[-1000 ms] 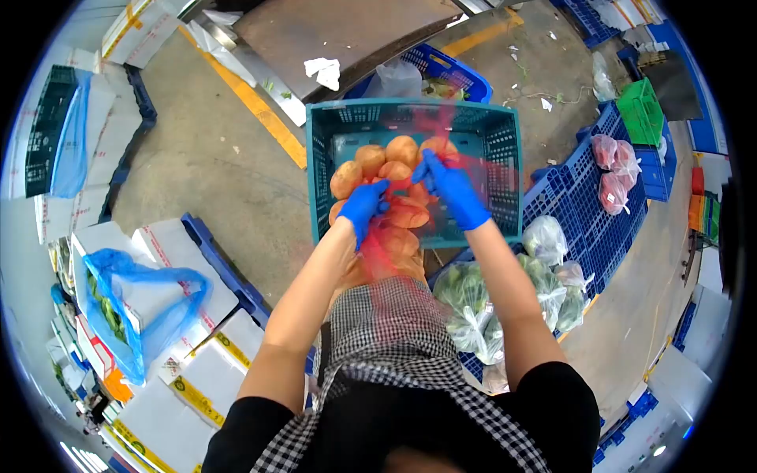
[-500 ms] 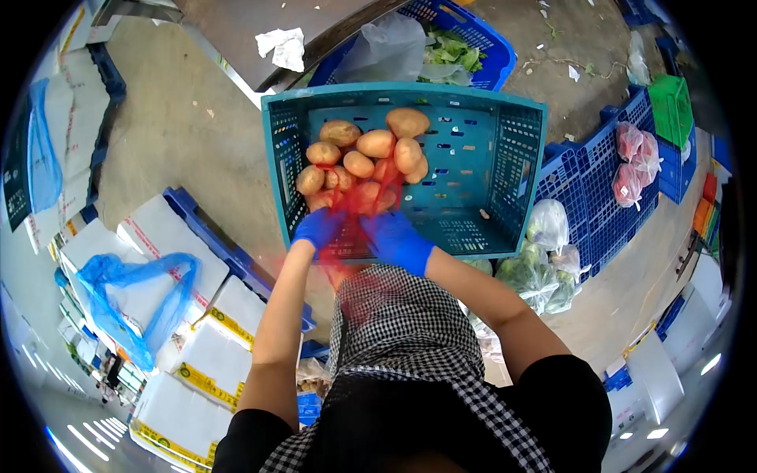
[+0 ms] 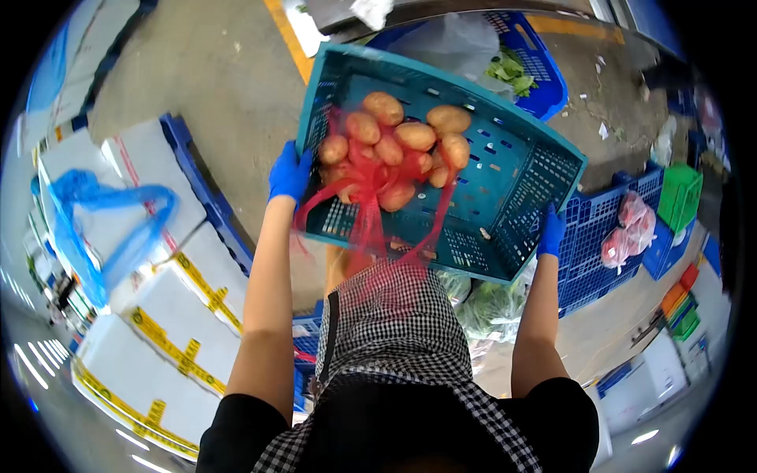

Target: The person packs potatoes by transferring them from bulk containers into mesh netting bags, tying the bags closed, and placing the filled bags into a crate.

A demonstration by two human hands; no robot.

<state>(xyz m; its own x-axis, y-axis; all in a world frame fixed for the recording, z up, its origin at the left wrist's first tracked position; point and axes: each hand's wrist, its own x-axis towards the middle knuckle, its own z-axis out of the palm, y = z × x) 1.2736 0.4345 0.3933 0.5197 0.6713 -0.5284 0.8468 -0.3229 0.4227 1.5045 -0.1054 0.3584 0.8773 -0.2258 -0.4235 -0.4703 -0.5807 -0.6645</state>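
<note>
A teal plastic crate [image 3: 498, 177] is tilted clockwise in front of my body, with several potatoes [image 3: 415, 136] grouped in its left half. Over the lower potatoes lies a red mesh bag [image 3: 367, 206], its loose end and ties hanging across the near rim toward my checked apron. My left hand [image 3: 290, 173], in a blue glove, grips the crate's left side. At the right end, my gloved right hand [image 3: 550, 232] is closed on the crate's wall, its fingers partly hidden.
Beyond the crate is a blue basket [image 3: 550, 72] with leafy greens and clear plastic. White boxes [image 3: 169, 335] with yellow tape are stacked at left, a blue plastic bag [image 3: 118, 244] on them. To the right are blue pallets [image 3: 587, 268], bagged red produce [image 3: 631, 229] and a green crate [image 3: 680, 193].
Both hands have left the red mesh bag and moved apart to opposite ends of the crate. The crate has turned clockwise in view, and the mesh now drapes over its near rim.
</note>
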